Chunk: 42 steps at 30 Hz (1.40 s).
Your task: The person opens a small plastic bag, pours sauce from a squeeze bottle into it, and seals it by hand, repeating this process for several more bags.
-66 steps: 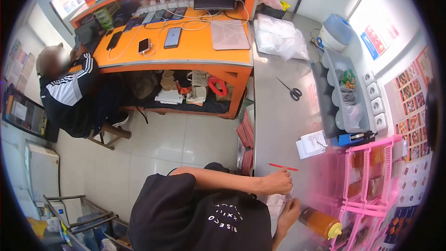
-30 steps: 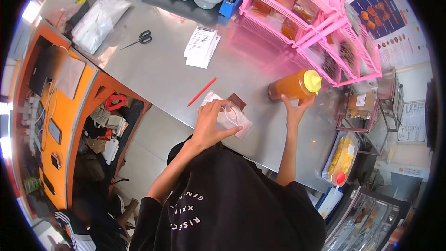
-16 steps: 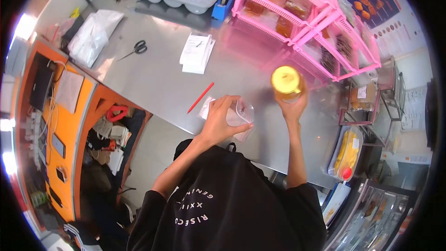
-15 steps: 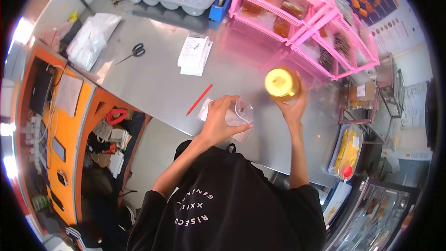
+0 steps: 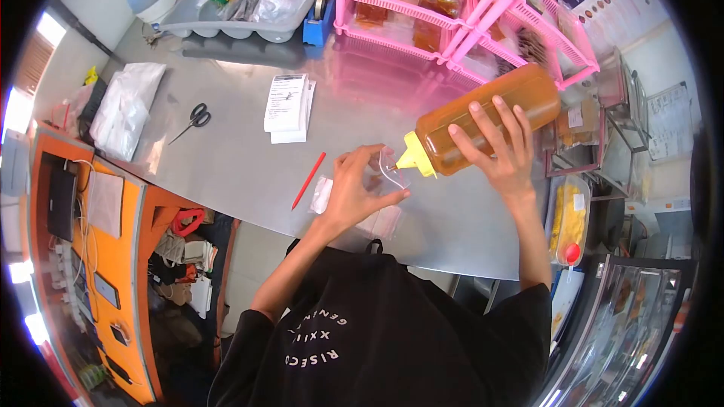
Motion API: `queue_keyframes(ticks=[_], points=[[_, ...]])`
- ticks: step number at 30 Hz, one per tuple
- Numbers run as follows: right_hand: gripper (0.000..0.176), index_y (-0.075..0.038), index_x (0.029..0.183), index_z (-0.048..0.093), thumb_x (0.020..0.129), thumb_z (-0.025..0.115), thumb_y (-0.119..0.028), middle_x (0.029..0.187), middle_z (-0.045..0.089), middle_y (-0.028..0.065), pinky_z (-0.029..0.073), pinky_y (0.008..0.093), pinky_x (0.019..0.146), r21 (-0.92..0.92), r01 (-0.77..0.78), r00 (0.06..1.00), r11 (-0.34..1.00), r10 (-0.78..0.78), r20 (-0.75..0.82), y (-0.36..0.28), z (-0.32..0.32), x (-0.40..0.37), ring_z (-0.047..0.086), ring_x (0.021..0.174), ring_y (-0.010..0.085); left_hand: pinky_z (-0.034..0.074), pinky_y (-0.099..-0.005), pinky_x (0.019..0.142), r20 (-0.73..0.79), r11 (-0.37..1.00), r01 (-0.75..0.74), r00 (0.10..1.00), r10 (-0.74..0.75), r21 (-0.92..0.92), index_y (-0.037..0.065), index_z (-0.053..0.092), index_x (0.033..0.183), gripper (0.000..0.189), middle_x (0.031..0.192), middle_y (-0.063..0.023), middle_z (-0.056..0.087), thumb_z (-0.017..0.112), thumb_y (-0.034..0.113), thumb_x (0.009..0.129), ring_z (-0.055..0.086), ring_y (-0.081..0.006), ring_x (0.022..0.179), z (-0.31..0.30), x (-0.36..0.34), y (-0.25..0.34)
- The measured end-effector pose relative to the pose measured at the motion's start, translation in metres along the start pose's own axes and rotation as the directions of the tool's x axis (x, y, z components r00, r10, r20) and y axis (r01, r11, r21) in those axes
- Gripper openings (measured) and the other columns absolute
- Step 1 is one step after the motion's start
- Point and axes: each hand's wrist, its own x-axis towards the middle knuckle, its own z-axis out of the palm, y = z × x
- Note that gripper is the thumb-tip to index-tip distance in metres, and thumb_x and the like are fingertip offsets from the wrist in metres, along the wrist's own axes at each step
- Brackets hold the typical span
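Note:
My left hand (image 5: 357, 190) is closed around a small clear plastic bag (image 5: 393, 175), thumb and fingers spreading its mouth. My right hand (image 5: 504, 149) grips a large squeeze bottle (image 5: 494, 109) full of brown sauce. The bottle is tipped nearly on its side, its yellow nozzle pointing left, with the tip right at the bag's mouth. Beside my left hand lie a white packet (image 5: 321, 194) and some flat clear bags (image 5: 383, 221). A red pen (image 5: 308, 181) lies just left of that hand.
Receipts (image 5: 286, 109) and black scissors (image 5: 197, 116) lie on the metal table (image 5: 234, 154). At the back are a grey tray (image 5: 192, 28), a blue tape dispenser (image 5: 320, 21) and pink racks (image 5: 400, 47) of sauce packets. A yellow-filled container (image 5: 566, 218) stands at right.
My right hand has turned the sauce bottle from upright to tilted and brought its nozzle to the bag's mouth. My left hand keeps hold of the bag. The view has shifted slightly.

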Motion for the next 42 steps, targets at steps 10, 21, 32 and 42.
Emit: queue_keyframes(ticks=[10, 21, 32, 42], points=[[0.037, -0.034, 0.119, 0.055, 0.083, 0.064, -0.026, 0.128, 0.057, -0.0023, 0.042, 0.0455, 0.098, -0.111, 0.072, 0.997, 0.991, -0.072, 0.006, 0.015, -0.013, 0.020, 0.055, 0.114, 0.0288, 0.033, -0.0361, 0.091, -0.013, 0.999, -0.041, 0.999, 0.041, 0.023, 0.008, 0.058, 0.109, 0.063, 0.091, -0.0037, 0.065, 0.086, 0.032, 0.058, 0.060, -0.0206, 0.088, 0.004, 0.009, -0.008], [0.038, -0.029, 0.115, 0.061, 0.080, 0.066, -0.017, 0.127, 0.057, 0.0006, 0.040, 0.0484, 0.098, -0.020, -0.006, 0.999, 1.000, 0.006, 0.043, 0.026, -0.008, 0.017, 0.054, 0.115, 0.0310, 0.034, -0.0344, 0.086, -0.053, 0.997, -0.044, 0.998, 0.047, 0.056, 0.010, 0.063, 0.104, 0.058, 0.083, -0.0032, 0.066, 0.087, 0.031, 0.055, 0.057, -0.0200, 0.081, 0.004, 0.020, -0.007], [0.053, -0.015, 0.118, 0.063, 0.067, 0.071, -0.003, 0.127, 0.056, 0.0084, 0.037, 0.0502, 0.099, 0.351, -0.347, 0.937, 0.870, 0.301, 0.179, 0.012, 0.021, -0.010, 0.052, 0.116, 0.0327, 0.035, -0.0323, 0.086, -0.063, 0.998, -0.055, 0.996, 0.056, 0.012, 0.010, 0.064, 0.106, 0.058, 0.080, -0.0013, 0.067, 0.087, 0.029, 0.057, 0.060, -0.0164, 0.079, 0.008, 0.032, -0.010], [0.088, -0.003, 0.131, 0.037, 0.058, 0.087, -0.011, 0.119, 0.054, 0.0130, 0.043, 0.0359, 0.097, 0.662, -0.749, 0.391, 0.003, 0.809, 0.439, -0.043, 0.092, -0.061, 0.054, 0.110, 0.0230, 0.036, -0.0335, 0.088, -0.080, 0.999, -0.051, 0.996, 0.050, -0.005, 0.010, 0.063, 0.108, 0.057, 0.081, -0.0012, 0.066, 0.087, 0.025, 0.058, 0.058, -0.0165, 0.080, 0.009, 0.033, -0.008]])
